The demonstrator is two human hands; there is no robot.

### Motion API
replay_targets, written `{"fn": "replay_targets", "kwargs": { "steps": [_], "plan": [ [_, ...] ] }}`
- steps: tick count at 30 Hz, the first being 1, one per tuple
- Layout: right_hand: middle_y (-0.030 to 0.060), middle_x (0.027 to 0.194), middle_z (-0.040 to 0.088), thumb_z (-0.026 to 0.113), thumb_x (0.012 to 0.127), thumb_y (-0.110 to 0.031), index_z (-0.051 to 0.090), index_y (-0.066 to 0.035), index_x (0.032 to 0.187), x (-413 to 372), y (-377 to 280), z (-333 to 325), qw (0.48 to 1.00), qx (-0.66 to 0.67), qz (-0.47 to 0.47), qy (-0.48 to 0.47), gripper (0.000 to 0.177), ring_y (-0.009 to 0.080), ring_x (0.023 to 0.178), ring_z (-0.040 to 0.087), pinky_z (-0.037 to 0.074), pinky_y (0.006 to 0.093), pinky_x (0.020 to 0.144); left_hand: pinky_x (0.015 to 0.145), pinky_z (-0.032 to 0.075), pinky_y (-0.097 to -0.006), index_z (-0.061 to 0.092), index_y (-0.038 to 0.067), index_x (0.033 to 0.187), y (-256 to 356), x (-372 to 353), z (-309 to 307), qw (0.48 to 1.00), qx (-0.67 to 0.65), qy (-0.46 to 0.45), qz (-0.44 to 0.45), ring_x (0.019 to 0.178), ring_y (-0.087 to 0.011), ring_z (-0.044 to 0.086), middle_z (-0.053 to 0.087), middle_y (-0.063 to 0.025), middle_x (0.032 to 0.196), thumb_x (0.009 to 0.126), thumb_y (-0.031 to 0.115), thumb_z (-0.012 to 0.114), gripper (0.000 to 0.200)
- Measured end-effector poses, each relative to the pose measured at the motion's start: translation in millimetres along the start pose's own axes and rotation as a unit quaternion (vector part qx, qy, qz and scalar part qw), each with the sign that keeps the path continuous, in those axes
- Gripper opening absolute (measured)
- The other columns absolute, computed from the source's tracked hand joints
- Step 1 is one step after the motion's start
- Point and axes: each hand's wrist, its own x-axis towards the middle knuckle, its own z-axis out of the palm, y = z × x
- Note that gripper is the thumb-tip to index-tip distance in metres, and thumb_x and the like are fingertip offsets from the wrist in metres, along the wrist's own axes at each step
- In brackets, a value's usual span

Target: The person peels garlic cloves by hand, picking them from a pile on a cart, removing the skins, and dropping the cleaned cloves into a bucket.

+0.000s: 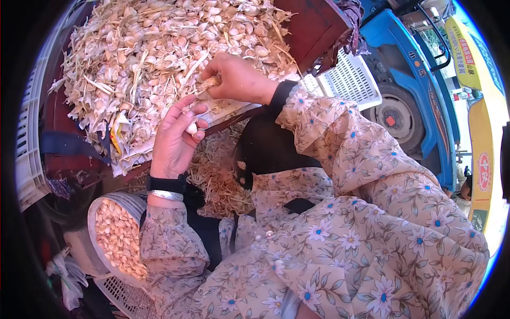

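My left hand [173, 139] is turned palm up at the near edge of the garlic heap, its fingers curled round white peeled garlic cloves [192, 128]. Just above and to the right of it, my right hand [239, 81] is closed in a pinch at a rough tan piece [207, 84], perhaps garlic husk or stem; its exact kind is hard to make out. Under and beyond both hands spreads a large heap of unpeeled garlic cloves [154, 58] mixed with dry skins and stalks.
A round tub of cloves [118, 239] stands lower left, by a crate [125, 295]. Another white crate [32, 143] is at far left, a white basket [350, 80] at upper right. Skins [218, 183] litter the ground. A blue vehicle [404, 69] stands at right.
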Motion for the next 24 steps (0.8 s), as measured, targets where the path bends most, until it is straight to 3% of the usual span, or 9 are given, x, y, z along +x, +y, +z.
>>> {"fn": "replay_targets", "kwargs": {
  "steps": [2,4,8,10,13,16,17,20,24],
  "plan": [
    [0.0073,0.087,0.057,0.065,0.068,-0.009,0.058,-0.002,0.094,-1,-9,-9,0.986,0.146,0.084,-0.017,0.028,0.0158,0.069,0.057,0.047,0.0275,0.063,0.051,0.04,-0.0188,0.045,0.002,0.119,3,1,1,0.999,-0.005,-0.023,0.025,0.068,-0.0107,0.052,0.056,-0.0124,0.099,0.091,0.01,0.047,0.029],
    [0.0063,0.089,0.057,0.064,0.071,-0.008,0.055,0.0,0.097,-3,-13,-13,0.923,0.33,0.198,-0.032,0.029,0.0137,0.065,0.058,0.048,0.0257,0.061,0.052,0.04,-0.0189,0.044,0.002,0.12,3,4,-7,0.996,0.005,-0.071,0.05,0.068,-0.0107,0.051,0.055,-0.0134,0.103,0.09,0.01,0.047,0.03],
    [0.0035,0.072,0.058,0.063,0.078,-0.009,0.052,0.001,0.093,-2,-23,-20,0.825,0.509,0.243,-0.03,0.021,0.0127,0.06,0.059,0.051,0.0259,0.058,0.053,0.04,-0.02,0.044,0.002,0.12,0,11,-10,0.995,-0.038,-0.061,0.064,0.068,-0.0113,0.05,0.054,-0.0148,0.106,0.087,0.005,0.046,0.033],
    [0.0034,0.073,0.057,0.062,0.08,-0.009,0.051,0.002,0.095,-2,-20,-16,0.809,0.535,0.24,-0.047,0.021,0.0126,0.061,0.058,0.051,0.0256,0.058,0.055,0.041,-0.0213,0.042,0.001,0.121,-1,12,-14,0.993,-0.076,-0.062,0.064,0.07,-0.0121,0.049,0.053,-0.0162,0.109,0.084,0.002,0.046,0.037],
    [0.0037,0.075,0.056,0.06,0.081,-0.009,0.051,0.003,0.095,-3,-24,-15,0.78,0.569,0.259,-0.014,0.02,0.012,0.062,0.058,0.05,0.0251,0.058,0.074,0.047,-0.0262,0.042,-0.003,0.119,4,13,-15,0.979,-0.195,-0.042,0.03,0.088,-0.0199,0.053,0.049,-0.0203,0.114,0.08,-0.002,0.043,0.039],
    [0.0043,0.078,0.054,0.059,0.081,-0.009,0.052,0.002,0.093,-6,-30,-18,0.763,0.585,0.276,0.0,0.017,0.0117,0.063,0.057,0.05,0.026,0.057,0.096,0.04,-0.0346,0.043,-0.008,0.114,14,1,4,0.958,-0.284,-0.019,0.022,0.104,-0.0287,0.048,0.048,-0.0203,0.112,0.077,-0.006,0.04,0.037],
    [0.0042,0.077,0.054,0.059,0.081,-0.008,0.052,0.002,0.092,-8,-28,-16,0.761,0.586,0.278,-0.002,0.016,0.0118,0.063,0.056,0.049,0.0262,0.057,0.107,0.029,-0.0404,0.042,-0.011,0.111,9,6,-8,0.958,-0.271,-0.078,0.053,0.118,-0.0359,0.04,0.044,-0.0225,0.115,0.075,-0.009,0.039,0.036],
    [0.0042,0.076,0.054,0.059,0.081,-0.009,0.053,0.0,0.086,-13,-23,-8,0.733,0.612,0.295,0.019,0.011,0.0122,0.061,0.055,0.048,0.0266,0.055,0.109,0.027,-0.0402,0.043,-0.01,0.11,7,5,-8,0.973,-0.21,-0.054,0.077,0.122,-0.037,0.036,0.045,-0.0221,0.115,0.072,-0.013,0.038,0.038],
    [0.0045,0.074,0.055,0.058,0.081,-0.008,0.054,-0.002,0.084,-29,-12,9,0.647,0.695,0.311,0.04,0.008,0.013,0.06,0.054,0.047,0.0279,0.056,0.103,0.037,-0.0337,0.043,-0.007,0.11,11,0,0,0.984,-0.13,-0.05,0.107,0.122,-0.0334,0.04,0.048,-0.0199,0.113,0.087,-0.001,0.045,0.024]
  ]
}}
